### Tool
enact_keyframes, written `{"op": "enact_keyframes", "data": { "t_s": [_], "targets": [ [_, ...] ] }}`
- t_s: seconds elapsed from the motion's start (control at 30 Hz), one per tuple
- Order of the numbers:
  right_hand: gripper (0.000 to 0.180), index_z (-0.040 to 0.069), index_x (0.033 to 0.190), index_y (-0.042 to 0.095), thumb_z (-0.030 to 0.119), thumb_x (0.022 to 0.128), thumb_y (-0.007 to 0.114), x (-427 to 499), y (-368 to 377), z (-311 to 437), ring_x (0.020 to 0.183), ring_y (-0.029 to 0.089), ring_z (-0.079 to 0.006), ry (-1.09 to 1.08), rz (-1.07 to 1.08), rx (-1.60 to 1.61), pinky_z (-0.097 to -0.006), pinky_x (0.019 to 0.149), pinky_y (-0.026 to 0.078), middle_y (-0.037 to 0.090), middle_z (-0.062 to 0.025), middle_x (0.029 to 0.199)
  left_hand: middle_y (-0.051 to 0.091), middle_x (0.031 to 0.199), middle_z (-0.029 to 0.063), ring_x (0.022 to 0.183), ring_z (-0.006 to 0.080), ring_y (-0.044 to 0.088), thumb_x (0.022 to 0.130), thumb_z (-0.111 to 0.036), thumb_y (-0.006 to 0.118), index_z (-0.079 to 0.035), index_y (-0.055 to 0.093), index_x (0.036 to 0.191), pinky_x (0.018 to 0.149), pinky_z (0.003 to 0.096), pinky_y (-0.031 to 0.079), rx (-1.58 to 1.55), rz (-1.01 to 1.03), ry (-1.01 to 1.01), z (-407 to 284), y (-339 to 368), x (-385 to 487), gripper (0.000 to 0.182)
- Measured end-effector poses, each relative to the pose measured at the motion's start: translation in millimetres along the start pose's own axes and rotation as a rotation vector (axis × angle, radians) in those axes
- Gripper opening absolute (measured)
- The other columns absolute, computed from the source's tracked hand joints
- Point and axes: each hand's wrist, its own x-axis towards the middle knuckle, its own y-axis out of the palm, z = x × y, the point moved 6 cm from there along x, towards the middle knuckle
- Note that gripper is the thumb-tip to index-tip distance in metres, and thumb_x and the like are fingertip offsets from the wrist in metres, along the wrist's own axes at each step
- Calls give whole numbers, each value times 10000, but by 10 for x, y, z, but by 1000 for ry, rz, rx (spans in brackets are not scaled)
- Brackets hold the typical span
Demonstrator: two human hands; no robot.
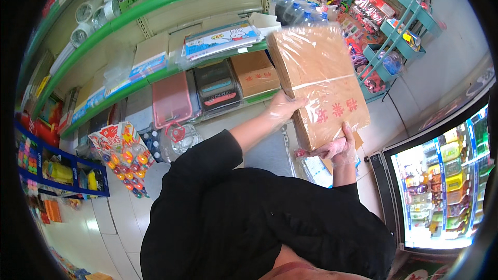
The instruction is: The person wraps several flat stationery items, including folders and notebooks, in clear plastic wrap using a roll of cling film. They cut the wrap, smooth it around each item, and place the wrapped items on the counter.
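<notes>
A thick stack of brown kraft paper file envelopes (pixel 319 74), wrapped in clear plastic and crossed by a pale band, is held up in front of me at a tilt. Red characters are printed on its lower part. My left hand (pixel 283 109), in a thin clear plastic glove, grips the stack's left edge with the thumb on top. At the bottom edge my right hand (pixel 342 149), also gloved and with something pink wrapped around part of it, holds the stack from below. Behind it, a similar brown stack (pixel 255 76) lies on the lower shelf.
Green-edged shelves (pixel 155 76) hold drawing pads (pixel 221 42) and a pink clear case (pixel 172 100). At right are a teal rack (pixel 389 46) and a lit drinks cooler (pixel 443 179). A bag of colourful balls (pixel 126 159) stands at left, near a blue display rack (pixel 64 171).
</notes>
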Motion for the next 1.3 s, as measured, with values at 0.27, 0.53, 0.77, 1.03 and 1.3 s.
{"op": "enact_keyframes", "data": {
  "t_s": [0.27,0.53,0.77,1.03,1.3],
  "targets": [
    [631,-32,1321,472,440,925,608,360,-457,-179,981,659,-351,431,187,268,-448,861,542,641,-213,1183,608,1328,129,1181,303,598,887,-404,712,-69,505,1404,926,489,502,-126,-41,-476,1165,-232,457,650],
    [593,-55,731,635,501,927,574,1379,-927,-400,552,665,-321,378,-342,-121,-401,531,558,670,-176,635,568,1350,217,1189,362,586,891,-498,673,-34,449,1432,982,510,469,-187,-153,-578,1600,-1008,897,747],
    [441,-13,983,639,420,899,663,2590,-1000,-1165,717,698,-313,472,-132,-75,-430,677,578,709,-155,821,635,1241,175,1081,295,644,880,-480,707,5,510,1360,954,435,497,-167,-415,-551,1761,-2039,1272,710],
    [537,51,1293,536,340,877,714,3755,-735,-1953,1008,678,-312,273,-160,43,-429,875,557,678,-159,1150,675,1148,101,1000,228,641,881,-414,729,-15,583,1274,865,402,511,-7,-550,-506,1963,-3355,2105,578],
    [407,41,1159,604,294,870,737,4463,-690,-2231,804,703,-255,196,-251,-4,-368,654,555,714,-112,1010,635,1210,117,1070,237,603,867,-387,743,-16,559,1306,917,396,480,133,-614,-513,2007,-4053,2474,603]
  ]
}}
